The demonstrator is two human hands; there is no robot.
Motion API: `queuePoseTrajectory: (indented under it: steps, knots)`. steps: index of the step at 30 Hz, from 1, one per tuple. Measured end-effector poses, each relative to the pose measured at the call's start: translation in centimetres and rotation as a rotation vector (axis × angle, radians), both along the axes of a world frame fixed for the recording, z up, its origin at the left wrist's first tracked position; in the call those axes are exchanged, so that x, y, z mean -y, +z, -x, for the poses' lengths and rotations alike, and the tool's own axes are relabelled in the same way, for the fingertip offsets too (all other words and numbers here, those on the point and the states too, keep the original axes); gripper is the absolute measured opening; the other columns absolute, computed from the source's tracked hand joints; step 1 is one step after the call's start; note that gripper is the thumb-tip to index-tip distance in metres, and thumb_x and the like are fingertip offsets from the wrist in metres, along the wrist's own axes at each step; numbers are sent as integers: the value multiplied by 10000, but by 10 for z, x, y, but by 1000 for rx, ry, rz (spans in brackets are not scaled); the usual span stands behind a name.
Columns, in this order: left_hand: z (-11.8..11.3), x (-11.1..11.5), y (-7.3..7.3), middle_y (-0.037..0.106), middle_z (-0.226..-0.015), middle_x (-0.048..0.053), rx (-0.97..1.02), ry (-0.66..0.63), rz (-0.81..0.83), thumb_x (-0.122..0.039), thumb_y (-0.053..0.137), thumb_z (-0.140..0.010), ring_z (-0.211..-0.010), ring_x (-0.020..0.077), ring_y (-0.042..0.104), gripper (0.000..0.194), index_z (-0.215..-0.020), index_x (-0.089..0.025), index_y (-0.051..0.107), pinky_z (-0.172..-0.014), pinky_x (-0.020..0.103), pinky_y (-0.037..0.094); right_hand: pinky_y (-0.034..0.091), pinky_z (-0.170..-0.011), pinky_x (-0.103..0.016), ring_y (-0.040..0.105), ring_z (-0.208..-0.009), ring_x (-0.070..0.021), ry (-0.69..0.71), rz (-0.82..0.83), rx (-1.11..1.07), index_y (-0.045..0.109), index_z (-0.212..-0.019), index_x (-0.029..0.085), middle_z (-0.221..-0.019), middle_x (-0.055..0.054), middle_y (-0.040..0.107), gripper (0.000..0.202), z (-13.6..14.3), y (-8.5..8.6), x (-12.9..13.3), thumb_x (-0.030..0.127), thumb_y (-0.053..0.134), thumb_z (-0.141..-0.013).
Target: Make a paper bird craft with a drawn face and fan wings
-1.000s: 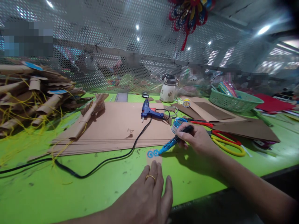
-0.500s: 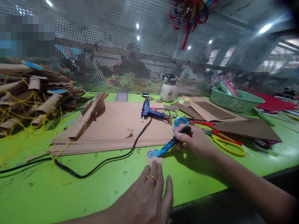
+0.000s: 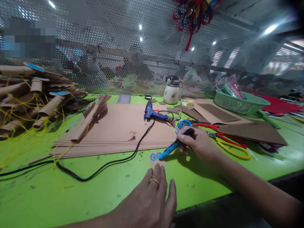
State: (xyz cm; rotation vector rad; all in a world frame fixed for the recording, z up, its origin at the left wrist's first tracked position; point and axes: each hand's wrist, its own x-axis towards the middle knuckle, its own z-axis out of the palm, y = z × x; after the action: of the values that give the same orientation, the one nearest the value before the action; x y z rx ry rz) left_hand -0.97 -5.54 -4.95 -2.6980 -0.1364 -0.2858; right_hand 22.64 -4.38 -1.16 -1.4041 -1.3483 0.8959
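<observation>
Between the fingers and thumb of my right hand (image 3: 198,142) is a paint-smeared blue brush (image 3: 172,147) with a black upper end. Its tip touches the right one of two blue rings on a small tan paper piece (image 3: 154,163). My left hand (image 3: 152,196), with a gold ring on one finger, lies flat with its fingertips on the lower edge of that piece. An open jar of blue paint (image 3: 181,126) stands just beyond my right hand. Left of the jar, a blue glue gun (image 3: 154,114) rests on stacked brown paper sheets (image 3: 116,123).
A black cord (image 3: 114,162) crosses the green table (image 3: 95,196). Rolled paper pieces with yellow strings (image 3: 35,101) are heaped at the left. Red and yellow scissors (image 3: 234,150) lie at the right, near a green basket (image 3: 242,103). A white bottle (image 3: 171,91) stands at the back.
The view has shifted very slightly. Both hands stay in nearly the same place, and the brush tip remains at the right ring.
</observation>
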Motion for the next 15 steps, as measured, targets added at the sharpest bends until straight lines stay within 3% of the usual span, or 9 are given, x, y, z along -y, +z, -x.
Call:
queuePoseTrajectory:
  steps: [15]
  knots:
    - [-3, -4, -1, 629, -1165, 331, 41, -29, 10, -380, 367, -1003, -1167, 434, 585, 467, -1257, -10, 494, -906, 510, 528, 401, -418, -229, 513, -396, -108, -44, 20, 19, 554, -732, 195, -497, 15, 622, 202, -6, -2, -1, 345, 633, -841]
